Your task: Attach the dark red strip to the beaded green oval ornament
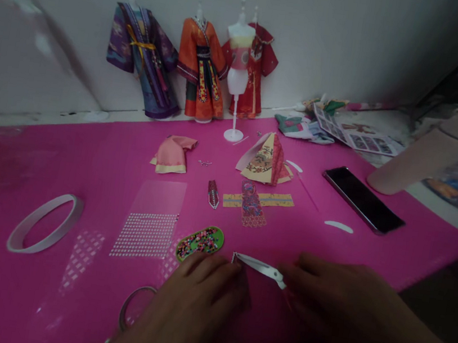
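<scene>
My right hand [323, 292] is closed round the handles of small scissors [260, 267], whose pale blades point left. Just left of the tips, my left hand [206, 290] rests low over the pink mat with its fingers together; a tiny beaded piece [234, 256] shows by its fingertips and the blade tips. What else those fingers hold is hidden. Touching or just behind the left hand lies a green oval dish [214, 237] of colourful beads. A clear sheet with rows of small gems [146, 233] lies to its left.
On the pink mat [97, 164] are a white tape ring [44, 225], a tape roll [124, 307], fabric strips [254, 203], small garments [171, 155] and a phone [364, 199]. Dressed mini mannequins [202, 71] line the wall; a tall bottle [432, 149] leans at right.
</scene>
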Action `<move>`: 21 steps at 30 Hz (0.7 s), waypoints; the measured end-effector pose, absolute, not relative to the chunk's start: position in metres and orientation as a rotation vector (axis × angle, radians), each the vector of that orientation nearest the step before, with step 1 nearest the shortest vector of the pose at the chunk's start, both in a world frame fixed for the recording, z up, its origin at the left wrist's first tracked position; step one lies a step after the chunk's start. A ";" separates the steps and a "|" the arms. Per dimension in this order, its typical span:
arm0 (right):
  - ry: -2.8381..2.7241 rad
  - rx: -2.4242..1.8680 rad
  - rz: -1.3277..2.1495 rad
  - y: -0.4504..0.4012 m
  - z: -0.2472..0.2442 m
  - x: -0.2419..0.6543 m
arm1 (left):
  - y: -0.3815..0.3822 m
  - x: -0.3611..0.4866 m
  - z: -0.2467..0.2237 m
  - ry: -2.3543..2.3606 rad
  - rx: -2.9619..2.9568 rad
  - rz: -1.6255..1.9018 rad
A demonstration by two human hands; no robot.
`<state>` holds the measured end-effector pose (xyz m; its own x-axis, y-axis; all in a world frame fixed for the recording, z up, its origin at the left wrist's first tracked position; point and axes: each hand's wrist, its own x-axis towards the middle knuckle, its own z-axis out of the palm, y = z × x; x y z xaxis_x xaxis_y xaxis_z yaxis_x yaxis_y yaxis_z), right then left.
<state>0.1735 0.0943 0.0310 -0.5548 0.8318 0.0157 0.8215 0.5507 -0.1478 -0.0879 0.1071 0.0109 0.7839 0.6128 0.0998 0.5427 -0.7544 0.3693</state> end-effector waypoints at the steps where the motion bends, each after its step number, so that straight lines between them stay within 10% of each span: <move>1: -2.689 -1.441 0.196 0.095 0.031 0.173 | 0.107 -0.088 0.011 0.886 2.652 0.316; 21: -2.671 -1.536 0.325 0.094 0.032 0.173 | 0.109 -0.088 0.010 0.875 2.648 0.305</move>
